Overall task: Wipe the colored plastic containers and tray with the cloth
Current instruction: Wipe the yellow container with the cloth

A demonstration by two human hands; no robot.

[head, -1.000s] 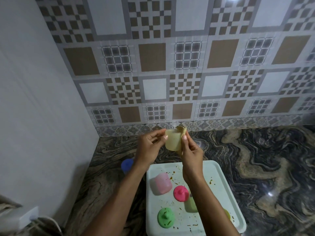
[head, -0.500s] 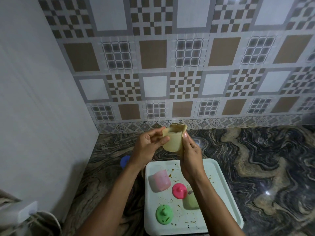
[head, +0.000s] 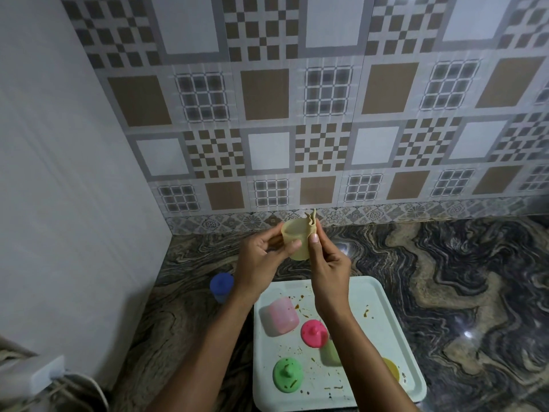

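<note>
Near the centre of the frame, above the counter's back edge, the left hand clamps a pale yellow container with thumb across its front and fingers behind, while the right hand pinches a matching yellowish cloth against the container's right side, a ruffle of fabric poking up above the rim. The likeliest slip, as I judge it, is the smooth cup twisting out of the left hand's hold when the cloth is pushed or turned, since it is held in the air over the hard marble counter; the cloth is also so close in colour to the cup that missed smears would be easy to overlook. Dropping it onto the white tray in the lower centre could knock the pieces there and spread the brown specks scattered across it. Counted: one tray; on it one pink container lying on its side, one pink lid, one green lid, one pale green container and one yellow piece, both partly hidden by the right forearm; one blue container stands on the counter left of the tray; one cloth.
</note>
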